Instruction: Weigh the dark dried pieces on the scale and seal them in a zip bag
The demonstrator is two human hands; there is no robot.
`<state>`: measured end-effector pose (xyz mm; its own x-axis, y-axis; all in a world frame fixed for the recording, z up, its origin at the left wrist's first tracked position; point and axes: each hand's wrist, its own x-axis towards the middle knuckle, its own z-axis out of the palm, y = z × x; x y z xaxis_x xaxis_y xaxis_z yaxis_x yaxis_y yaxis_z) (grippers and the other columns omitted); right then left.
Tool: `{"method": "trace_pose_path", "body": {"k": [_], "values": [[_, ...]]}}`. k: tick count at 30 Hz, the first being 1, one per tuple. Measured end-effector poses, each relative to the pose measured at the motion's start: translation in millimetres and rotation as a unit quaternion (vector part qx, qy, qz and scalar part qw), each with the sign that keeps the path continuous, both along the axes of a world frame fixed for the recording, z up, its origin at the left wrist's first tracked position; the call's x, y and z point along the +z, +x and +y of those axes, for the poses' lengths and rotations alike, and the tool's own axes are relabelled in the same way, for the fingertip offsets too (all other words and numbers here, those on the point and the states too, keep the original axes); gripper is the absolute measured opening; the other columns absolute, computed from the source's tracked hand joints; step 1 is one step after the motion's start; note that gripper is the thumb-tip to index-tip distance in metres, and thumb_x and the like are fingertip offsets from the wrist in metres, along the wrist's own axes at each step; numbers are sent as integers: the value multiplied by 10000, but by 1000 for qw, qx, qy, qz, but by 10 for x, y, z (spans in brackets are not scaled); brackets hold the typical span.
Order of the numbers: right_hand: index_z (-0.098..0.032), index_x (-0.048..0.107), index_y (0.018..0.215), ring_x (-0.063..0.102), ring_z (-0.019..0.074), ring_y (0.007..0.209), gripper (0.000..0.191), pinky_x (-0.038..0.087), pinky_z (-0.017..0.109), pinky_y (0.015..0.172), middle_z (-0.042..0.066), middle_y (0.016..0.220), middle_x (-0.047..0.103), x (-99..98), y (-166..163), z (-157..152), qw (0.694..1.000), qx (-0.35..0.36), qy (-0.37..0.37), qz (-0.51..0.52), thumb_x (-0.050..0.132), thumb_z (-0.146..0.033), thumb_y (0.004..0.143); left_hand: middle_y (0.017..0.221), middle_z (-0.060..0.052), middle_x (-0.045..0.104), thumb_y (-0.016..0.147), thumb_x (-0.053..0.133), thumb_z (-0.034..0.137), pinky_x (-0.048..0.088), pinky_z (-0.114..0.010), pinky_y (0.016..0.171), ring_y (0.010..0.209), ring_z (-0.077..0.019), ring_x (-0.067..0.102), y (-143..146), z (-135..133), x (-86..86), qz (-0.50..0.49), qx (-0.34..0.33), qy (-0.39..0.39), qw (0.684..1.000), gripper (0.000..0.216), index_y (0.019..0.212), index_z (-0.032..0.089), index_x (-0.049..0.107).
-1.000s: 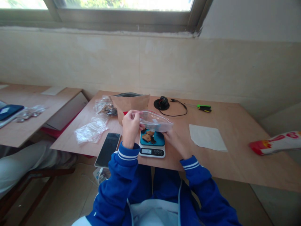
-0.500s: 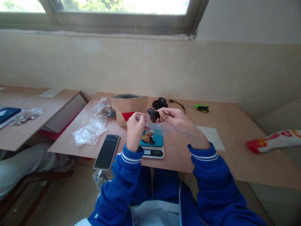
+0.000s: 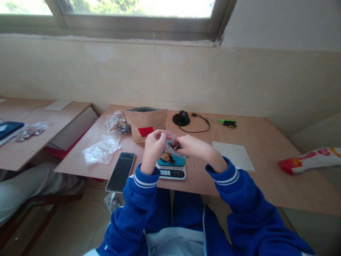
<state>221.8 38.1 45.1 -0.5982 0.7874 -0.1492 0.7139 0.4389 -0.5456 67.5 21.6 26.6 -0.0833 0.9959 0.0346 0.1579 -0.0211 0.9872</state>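
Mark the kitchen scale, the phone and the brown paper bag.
kitchen scale (image 3: 171,172): head view, on its display strip.
phone (image 3: 121,171): head view, middle of the dark screen.
brown paper bag (image 3: 145,121): head view, on its front face.

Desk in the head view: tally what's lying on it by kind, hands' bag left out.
Clear plastic bags: 2
Brown paper pouch: 1
Phone: 1
Scale: 1
Black device with cable: 1
Green-handled tool: 1
White paper sheet: 1
Total: 8
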Motion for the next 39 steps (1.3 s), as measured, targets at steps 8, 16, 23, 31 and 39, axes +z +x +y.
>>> {"method": "trace_pose_path", "body": {"k": [8, 16, 23, 31, 39], "values": [[-193, 707, 1006, 679, 199, 826, 197, 487, 278, 691, 58, 970, 738, 335, 63, -15, 991, 38, 73, 104, 561, -215, 875, 745, -59, 723, 798, 463, 250, 424, -194, 443, 470, -101, 555, -173, 45, 88, 28, 67, 35, 997, 257, 799, 127, 688], [-208, 613, 926, 610, 186, 837, 221, 501, 322, 745, 56, 891, 642, -569, 152, -328, 842, -303, 245, 372, 412, -292, 962, 689, -60, 713, 794, 452, 248, 429, -187, 408, 440, -99, 547, -456, 11, 124, 48, 193, 80, 977, 265, 771, 128, 687], [-194, 548, 1282, 511, 329, 1156, 419, 455, 492, 939, 158, 1296, 549, -1350, -316, -354, 964, -150, 217, 44, 534, -403, 919, 659, -43, 703, 794, 446, 263, 422, -176, 360, 375, -81, 512, -515, -73, 205, 32, 215, 89, 972, 280, 807, 124, 689], [-227, 615, 1232, 564, 307, 983, 345, 501, 462, 863, 127, 1142, 627, -1510, -169, -267, 960, -108, 258, -17, 514, -372, 936, 685, -50, 714, 804, 449, 288, 442, -183, 383, 406, -93, 549, -641, -74, 144, 28, 221, 96, 970, 284, 844, 127, 681], [-204, 621, 1208, 628, 274, 954, 331, 538, 427, 834, 121, 1036, 642, -1527, -22, -250, 957, -149, 224, 108, 548, -359, 925, 708, -57, 724, 800, 463, 287, 443, -180, 379, 412, -93, 562, -618, -81, 135, 5, 211, 96, 973, 292, 879, 119, 688]]}}
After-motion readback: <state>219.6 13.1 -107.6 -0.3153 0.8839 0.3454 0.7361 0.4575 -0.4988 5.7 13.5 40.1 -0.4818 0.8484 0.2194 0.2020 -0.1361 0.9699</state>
